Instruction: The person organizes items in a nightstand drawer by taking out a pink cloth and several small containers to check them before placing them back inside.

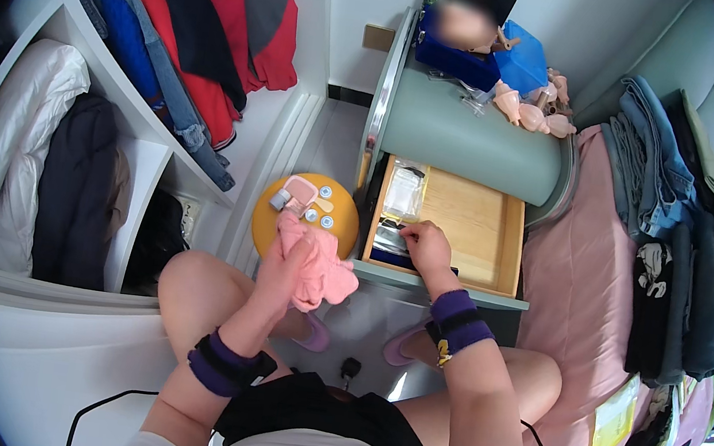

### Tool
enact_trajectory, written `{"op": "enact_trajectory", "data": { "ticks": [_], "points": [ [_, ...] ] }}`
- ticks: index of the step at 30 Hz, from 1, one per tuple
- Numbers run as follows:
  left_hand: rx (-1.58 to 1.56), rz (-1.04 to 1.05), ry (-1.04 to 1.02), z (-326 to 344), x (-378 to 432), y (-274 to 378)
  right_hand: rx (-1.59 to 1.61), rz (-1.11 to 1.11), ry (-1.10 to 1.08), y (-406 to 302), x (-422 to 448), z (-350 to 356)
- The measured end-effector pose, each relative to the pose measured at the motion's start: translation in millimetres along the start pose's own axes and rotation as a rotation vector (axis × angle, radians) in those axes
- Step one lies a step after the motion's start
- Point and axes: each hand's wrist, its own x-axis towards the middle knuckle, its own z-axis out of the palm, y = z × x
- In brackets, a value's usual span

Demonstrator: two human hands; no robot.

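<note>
My left hand [280, 274] grips a crumpled pink cloth [324, 272] over the front edge of a round yellow stool [264, 218]. My right hand [429, 248] reaches into an open wooden drawer [470, 227] with its fingers bent. Its fingertips meet a shiny plastic packet [392, 235] at the drawer's left front; whether they pinch it is hidden. Behind it in the drawer lies a clear packet with white contents [405, 192]. A dark blue item [393, 258] lies along the drawer's front. On the stool are a pink square-shaped item [301, 191] and several small round pieces [327, 221].
The green nightstand top [467, 143] holds a blue box [450, 60], a blue plastic piece [522, 57] and doll parts [530, 116]. At right, folded jeans [655, 159] lie on a pink bedspread [584, 278]. Hanging jackets [182, 14] and a shelf with coats [77, 188] stand left.
</note>
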Motion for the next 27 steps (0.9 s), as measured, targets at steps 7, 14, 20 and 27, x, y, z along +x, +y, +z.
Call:
{"op": "enact_trajectory", "data": {
  "ticks": [7,14,20,27],
  "points": [
    [0.138,0.314,0.052,-20.1,47.8,40.9,0.071,-0.076,0.208,-22.6,-2.8,-7.9],
    [0.121,0.592,0.177,-25.8,103.0,68.1,0.551,-0.277,-0.012,-140.1,-27.2,8.5],
    [0.062,0.622,0.29,-46.8,124.3,53.2,0.539,-0.199,-0.137,-161.2,-18.8,100.8],
    [-0.071,0.488,0.294,-36.4,101.8,70.0,0.302,0.071,-0.229,-158.5,5.0,162.2]
  ]
}}
